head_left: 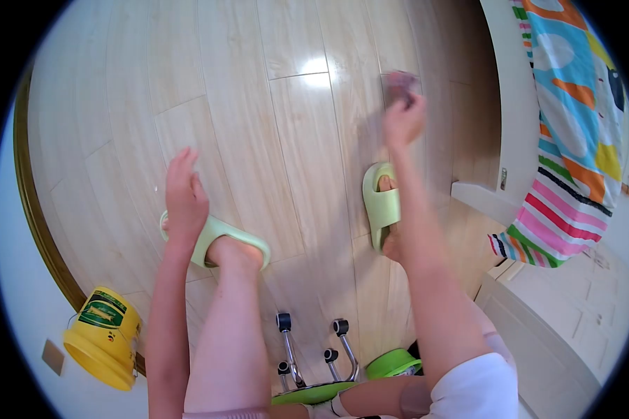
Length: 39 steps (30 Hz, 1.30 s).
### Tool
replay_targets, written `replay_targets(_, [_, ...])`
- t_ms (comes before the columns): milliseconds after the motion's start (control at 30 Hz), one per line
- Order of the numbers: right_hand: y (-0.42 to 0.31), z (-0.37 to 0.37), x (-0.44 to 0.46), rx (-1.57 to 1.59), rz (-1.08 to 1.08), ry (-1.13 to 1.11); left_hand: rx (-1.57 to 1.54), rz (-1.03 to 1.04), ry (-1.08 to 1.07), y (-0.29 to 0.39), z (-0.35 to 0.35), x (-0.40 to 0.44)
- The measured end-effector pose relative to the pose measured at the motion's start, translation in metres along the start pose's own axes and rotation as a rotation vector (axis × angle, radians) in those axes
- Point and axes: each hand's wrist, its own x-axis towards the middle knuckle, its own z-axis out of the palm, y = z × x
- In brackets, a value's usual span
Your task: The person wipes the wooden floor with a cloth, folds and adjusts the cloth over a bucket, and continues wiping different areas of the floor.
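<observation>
My right hand [404, 122] is raised over the floor past the right foot, its fingers closed on a small pinkish-purple bundle [401, 85]. Motion blurs the bundle, so its kind does not show. My left hand [187, 199] hangs near the left foot with its fingers stretched out and nothing in them. It partly covers the toe of the left light-green slipper [230, 236]. The right light-green slipper [382, 208] is on the other foot, below my right hand and partly behind the forearm.
Wood-look planks [244, 140] form the floor. A yellow bucket [105, 339] stands at lower left by the wall. Beneath me is a green stool with caster legs [290, 353], beside a green basin [393, 363]. A colourful striped cloth [573, 153] hangs over white furniture [514, 105] at right.
</observation>
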Motion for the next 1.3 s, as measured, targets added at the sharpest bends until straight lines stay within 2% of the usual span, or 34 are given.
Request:
replay_targets(33, [0.045, 0.004, 0.028, -0.107, -0.031, 0.147, -0.026, 0.008, -0.028, 0.005, 0.001, -0.002])
replay_targets(67, [0.065, -0.003, 0.047, -0.137, 0.051, 0.149, -0.052, 0.019, -0.056, 0.01, 0.004, -0.003])
replay_targets(200, [0.053, 0.008, 0.065, -0.22, 0.256, 0.062, -0.101, 0.068, -0.129, 0.026, 0.018, -0.002])
replay_targets(267, [0.009, 0.029, 0.034, -0.166, 0.082, 0.037, -0.12, 0.095, -0.169, 0.04, 0.019, 0.001])
replay_targets(300, [-0.006, 0.047, 0.016, -0.072, -0.079, -0.019, -0.105, 0.107, -0.171, 0.044, 0.021, 0.001])
replay_targets(333, [-0.047, 0.047, -0.012, -0.024, -0.094, -0.18, -0.093, 0.123, -0.169, 0.05, 0.023, 0.003])
replay_targets(400, [-0.099, 0.052, -0.07, 0.107, -0.26, -0.487, -0.089, 0.134, -0.143, 0.062, 0.028, 0.009])
replay_targets(433, [-0.111, 0.058, -0.104, 0.291, -0.41, -0.465, -0.096, 0.124, -0.121, 0.069, 0.03, 0.01])
replay_targets(467, [-0.123, 0.061, -0.131, 0.249, -0.493, -0.578, -0.104, 0.117, -0.101, 0.075, 0.032, 0.011])
replay_targets(500, [-0.12, 0.083, -0.163, 0.363, -0.536, -0.631, -0.106, 0.11, -0.09, 0.077, 0.034, 0.011])
replay_targets(567, [-0.134, 0.041, -0.168, 0.459, -0.545, -0.759, -0.108, 0.085, -0.072, 0.078, 0.036, 0.009])
replay_targets(600, [-0.125, 0.038, -0.162, 0.481, -0.481, -0.678, -0.151, 0.148, -0.024, 0.083, 0.035, 0.011])
replay_targets(667, [-0.095, 0.024, -0.147, 0.53, -0.35, -0.527, -0.122, 0.118, -0.08, 0.083, 0.033, 0.005])
replay_targets(733, [-0.037, 0.005, -0.104, 0.366, -0.211, -0.223, -0.093, 0.11, -0.139, 0.081, 0.035, -0.004])
replay_targets(767, [-0.012, -0.018, -0.073, 0.284, -0.046, -0.175, -0.077, 0.126, -0.17, 0.08, 0.036, -0.006])
replay_targets(800, [0.026, -0.033, -0.05, 0.118, -0.054, 0.042, -0.062, 0.149, -0.2, 0.08, 0.037, -0.007])
replay_targets(867, [0.112, -0.062, -0.007, -0.089, 0.078, 0.21, -0.025, 0.149, -0.257, 0.079, 0.046, -0.011])
replay_targets(933, [0.17, -0.086, 0.014, -0.372, 0.307, 0.272, -0.005, 0.156, -0.297, 0.086, 0.053, -0.01])
replay_targets(1033, [0.184, -0.093, 0.021, -0.339, 0.308, 0.223, 0.026, 0.191, -0.347, 0.095, 0.058, -0.007])
replay_targets(1067, [0.183, -0.081, 0.015, -0.296, 0.243, 0.219, 0.044, 0.218, -0.363, 0.097, 0.061, -0.006])
replay_targets(1133, [0.127, -0.053, -0.006, -0.138, 0.113, 0.155, 0.098, 0.252, -0.383, 0.101, 0.066, -0.005])
replay_targets(1200, [0.051, -0.023, -0.049, -0.035, 0.007, -0.045, 0.167, 0.271, -0.386, 0.107, 0.072, -0.008])
replay_targets(1233, [0.02, -0.008, -0.071, 0.105, -0.052, -0.216, 0.209, 0.282, -0.395, 0.107, 0.077, -0.012])
replay_targets(1300, [-0.02, 0.012, -0.125, 0.213, -0.296, -0.378, 0.293, 0.305, -0.406, 0.105, 0.087, -0.021])
